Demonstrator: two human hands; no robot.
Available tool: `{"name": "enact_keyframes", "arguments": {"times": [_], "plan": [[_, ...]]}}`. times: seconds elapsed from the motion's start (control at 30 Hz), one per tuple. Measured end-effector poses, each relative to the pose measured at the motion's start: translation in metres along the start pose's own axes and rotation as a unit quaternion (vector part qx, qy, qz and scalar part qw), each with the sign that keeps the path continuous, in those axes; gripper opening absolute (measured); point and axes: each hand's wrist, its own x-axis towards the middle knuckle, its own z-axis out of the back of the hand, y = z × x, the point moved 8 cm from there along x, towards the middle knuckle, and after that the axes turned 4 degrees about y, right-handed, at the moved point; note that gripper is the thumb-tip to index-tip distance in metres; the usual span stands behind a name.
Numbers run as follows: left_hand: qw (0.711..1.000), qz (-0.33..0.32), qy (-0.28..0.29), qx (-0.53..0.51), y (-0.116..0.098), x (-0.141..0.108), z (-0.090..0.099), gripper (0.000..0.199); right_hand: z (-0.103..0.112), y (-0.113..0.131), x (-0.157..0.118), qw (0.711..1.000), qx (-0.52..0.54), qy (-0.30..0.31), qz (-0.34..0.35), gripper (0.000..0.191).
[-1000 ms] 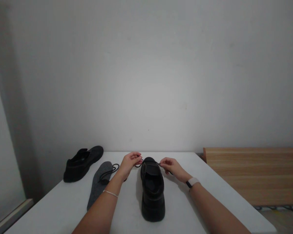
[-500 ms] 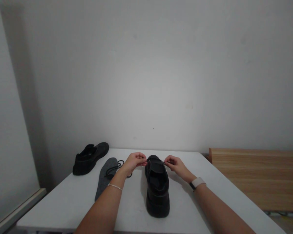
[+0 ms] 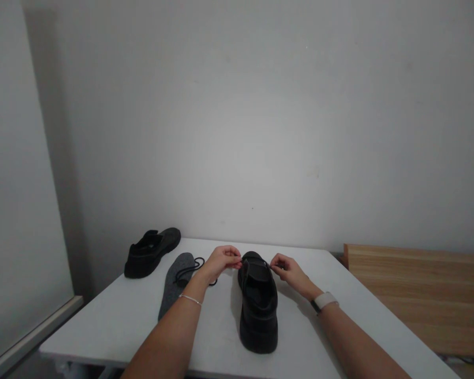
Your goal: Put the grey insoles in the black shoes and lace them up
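A black shoe (image 3: pixel 259 321) stands on the white table (image 3: pixel 217 337), its heel toward me and its toe toward the wall. At the left side of its front part, my left hand (image 3: pixel 225 260) pinches one end of a thin black shoelace (image 3: pixel 256 257). My right hand (image 3: pixel 287 269) pinches the lace on the right side. The lace runs across the shoe above the tongue. Left of my left hand, a grey insole (image 3: pixel 175 281) lies flat with a loose black lace (image 3: pixel 189 269) over it.
Another black shoe (image 3: pixel 150 253) rests at the table's back left corner. A grey wall (image 3: pixel 253 131) rises behind the table. A wooden panel (image 3: pixel 411 295) stands to the right, and a pale panel (image 3: pixel 19 184) to the left.
The whole view has shifted slightly, so things appear a little further right. Both hands keep their pinch on the lace, with hardly any movement relative to the shoe.
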Motion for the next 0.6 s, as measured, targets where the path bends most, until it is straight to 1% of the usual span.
{"name": "enact_keyframes", "arguments": {"times": [0.1,0.27,0.43,0.6], "plan": [[1.0,-0.012,-0.005,0.0,-0.0021,-0.0001,0.001,0.032,-0.0038,-0.002,-0.0002,1.0,0.017,0.011,-0.011,0.028],[1.0,-0.016,0.001,0.022,-0.0022,0.001,0.0,0.031,-0.0084,-0.0022,-0.001,0.998,0.053,0.017,-0.021,0.031],[0.998,-0.021,0.003,0.058,-0.0023,0.0027,-0.0025,0.028,-0.0064,-0.0004,0.0,1.0,0.007,0.002,0.004,0.03],[0.995,-0.041,0.002,0.094,-0.0074,0.0009,-0.0051,0.026,-0.004,0.0026,0.001,0.999,-0.034,-0.008,0.034,0.026]]}}
